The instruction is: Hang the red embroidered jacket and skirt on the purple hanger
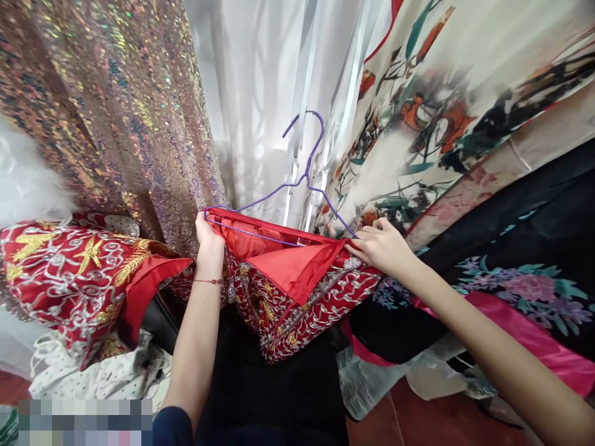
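Between sequinned cloth point(116, 93) and cream cloth point(427, 74) splashed with orange, black and green: red garment point(316, 310), glossy-lined, crusted with silver scrolls and gold embroidery. Gripped by its smooth top edge — at one end in left hand point(207, 232), at the other in right hand point(377, 246). Stretched left to right, dipping slightly rightward, sagging below to a blunt point. Along the opening, slim purple hanger point(307, 176) — hook upward, open leftward.
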A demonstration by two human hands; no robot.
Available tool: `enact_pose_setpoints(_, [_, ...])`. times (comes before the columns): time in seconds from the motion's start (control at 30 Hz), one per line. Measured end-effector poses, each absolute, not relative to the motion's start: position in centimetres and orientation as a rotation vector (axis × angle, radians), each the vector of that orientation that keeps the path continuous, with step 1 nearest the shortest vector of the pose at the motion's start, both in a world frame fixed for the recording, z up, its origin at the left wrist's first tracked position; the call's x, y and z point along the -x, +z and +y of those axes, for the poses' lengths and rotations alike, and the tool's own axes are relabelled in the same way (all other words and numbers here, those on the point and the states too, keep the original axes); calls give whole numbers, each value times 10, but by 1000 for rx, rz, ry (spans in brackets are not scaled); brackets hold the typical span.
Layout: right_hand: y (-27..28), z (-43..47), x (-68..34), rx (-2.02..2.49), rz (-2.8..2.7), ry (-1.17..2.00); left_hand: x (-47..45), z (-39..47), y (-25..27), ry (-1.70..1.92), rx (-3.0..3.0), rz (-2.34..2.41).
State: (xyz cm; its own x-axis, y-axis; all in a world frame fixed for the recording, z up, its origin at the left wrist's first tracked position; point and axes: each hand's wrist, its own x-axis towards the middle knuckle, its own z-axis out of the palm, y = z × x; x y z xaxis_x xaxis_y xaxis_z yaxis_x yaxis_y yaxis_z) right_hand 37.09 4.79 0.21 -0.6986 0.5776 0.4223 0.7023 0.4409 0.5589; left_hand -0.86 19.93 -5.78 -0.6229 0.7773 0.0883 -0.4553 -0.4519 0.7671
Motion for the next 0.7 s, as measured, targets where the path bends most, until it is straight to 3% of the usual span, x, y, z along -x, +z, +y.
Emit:
enact_pose_setpoints(0.1, [-2, 51, -379, 1130, -2560, -876, 7, 184, -47, 2252, -611, 1108])
enact_pose_setpoints(0.23, [-1, 50, -382, 1044, -2441, -390, -3, 160, -41, 2393, -1175, 1611])
enact_pose_setpoints(0.3, [3, 47, -379, 1014, -2301, -314, -12, 149, -40, 2361, -1334, 1682])
enact_pose_setpoints(0.5, [30, 37, -367, 1185, -1861, -574, -67, 106, -27, 2270, -1664, 1353])
enact_pose_setpoints(0.7, [37, 31, -361, 1212, -1854, -804, -92, 68, -16, 2279, -1570, 1189])
